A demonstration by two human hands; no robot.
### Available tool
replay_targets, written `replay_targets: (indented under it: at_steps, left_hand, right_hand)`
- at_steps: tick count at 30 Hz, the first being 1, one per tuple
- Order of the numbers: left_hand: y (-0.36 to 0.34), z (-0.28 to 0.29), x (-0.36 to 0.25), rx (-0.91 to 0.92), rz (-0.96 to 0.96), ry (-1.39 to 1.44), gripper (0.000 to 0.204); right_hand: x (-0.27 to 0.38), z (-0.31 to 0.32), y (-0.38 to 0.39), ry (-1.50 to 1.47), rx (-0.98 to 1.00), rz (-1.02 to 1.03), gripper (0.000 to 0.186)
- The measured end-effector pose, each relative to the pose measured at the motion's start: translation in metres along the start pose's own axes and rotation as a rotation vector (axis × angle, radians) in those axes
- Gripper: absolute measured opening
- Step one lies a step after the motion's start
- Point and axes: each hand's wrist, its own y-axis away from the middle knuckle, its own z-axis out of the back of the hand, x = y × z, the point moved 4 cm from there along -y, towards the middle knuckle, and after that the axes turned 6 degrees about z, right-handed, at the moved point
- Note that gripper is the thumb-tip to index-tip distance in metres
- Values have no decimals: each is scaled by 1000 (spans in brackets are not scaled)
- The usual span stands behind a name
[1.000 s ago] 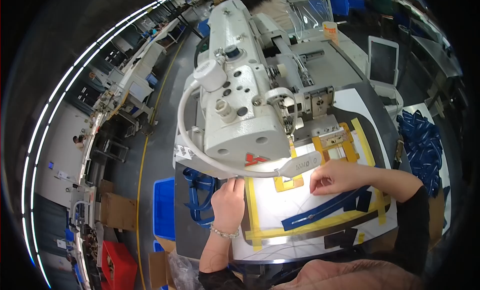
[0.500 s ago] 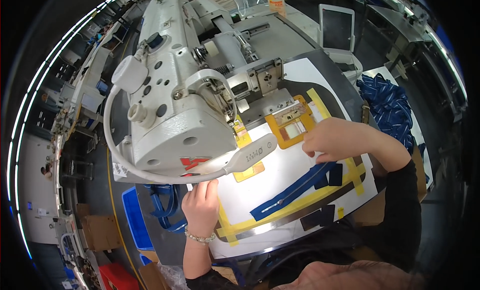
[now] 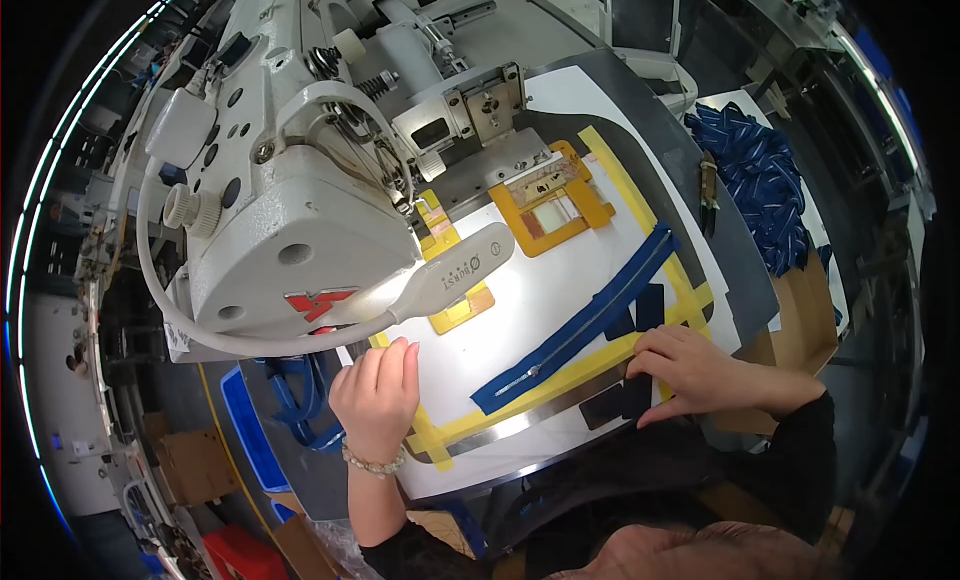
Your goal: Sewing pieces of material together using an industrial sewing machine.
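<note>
A blue zipper strip [image 3: 580, 325] with a silver slider lies slantwise on the white board [image 3: 450, 365], inside a yellow tape border. My right hand [image 3: 690, 370] is at the board's near right edge, thumb and fingers apart around the end of a dark fabric piece [image 3: 637, 392]. Whether it touches that piece cannot be told. Another dark piece [image 3: 602, 406] lies beside it. My left hand [image 3: 375, 395], with a beaded bracelet [image 3: 374, 462], is at the board's left edge, below the sewing machine head [image 3: 300, 230]. Its fingers are curled together; anything inside them is hidden.
A yellow clamp frame [image 3: 545, 220] sits beyond the zipper strip. The machine's lamp [image 3: 455, 275] overhangs the board. Blue zipper strips [image 3: 750, 180] are heaped at right, near pliers [image 3: 708, 195]. A blue bin [image 3: 255, 430] stands at lower left.
My right hand has left the far end of the zipper strip and come nearer me, to the dark pieces. My left hand stays by the board's left edge. The whole view has shifted.
</note>
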Motion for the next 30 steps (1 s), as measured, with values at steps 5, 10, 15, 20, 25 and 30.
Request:
replay_targets:
  at_steps: [5,10,15,20,25,30]
  left_hand:
    - [-2,0,2,-2,45,30,13]
    - [-9,16,3,-98,74,-16,13]
    - [-13,26,-23,-18,-1,28,15]
    - [-15,27,-51,151,5,338,18]
    - [-11,18,-71,287,60,357,34]
    - [-14,2,-103,205,-109,207,49]
  right_hand:
    - [1,-7,12,28,-145,-135,46]
    - [4,-11,15,61,-202,-185,43]
    - [1,-14,18,-21,-162,-157,42]
    - [-6,-7,11,-495,116,-253,25]
    - [-28,0,-11,-807,100,-172,16]
    - [-39,4,-48,-1288,111,-318,17]
